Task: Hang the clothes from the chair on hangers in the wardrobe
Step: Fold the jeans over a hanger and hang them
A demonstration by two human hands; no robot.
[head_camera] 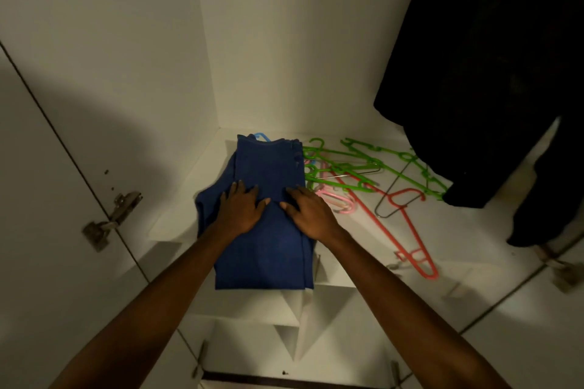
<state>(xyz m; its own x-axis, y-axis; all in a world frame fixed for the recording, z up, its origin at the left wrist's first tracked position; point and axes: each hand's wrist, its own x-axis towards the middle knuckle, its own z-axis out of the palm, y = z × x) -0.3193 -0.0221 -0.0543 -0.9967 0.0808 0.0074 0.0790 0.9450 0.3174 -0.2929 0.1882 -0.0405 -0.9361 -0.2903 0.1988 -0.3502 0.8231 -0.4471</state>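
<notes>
Both arms outstretched | left hand (241,210), right hand (311,215) flat | blue garment (268,249)

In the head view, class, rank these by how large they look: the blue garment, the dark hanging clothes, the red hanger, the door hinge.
1. Dark hanging clothes
2. Blue garment
3. Red hanger
4. Door hinge

The hinge is nearer the camera, yet looks smallest.

Both arms outstretched, left hand (241,210) and right hand (311,215) flat, fingers spread.
</notes>
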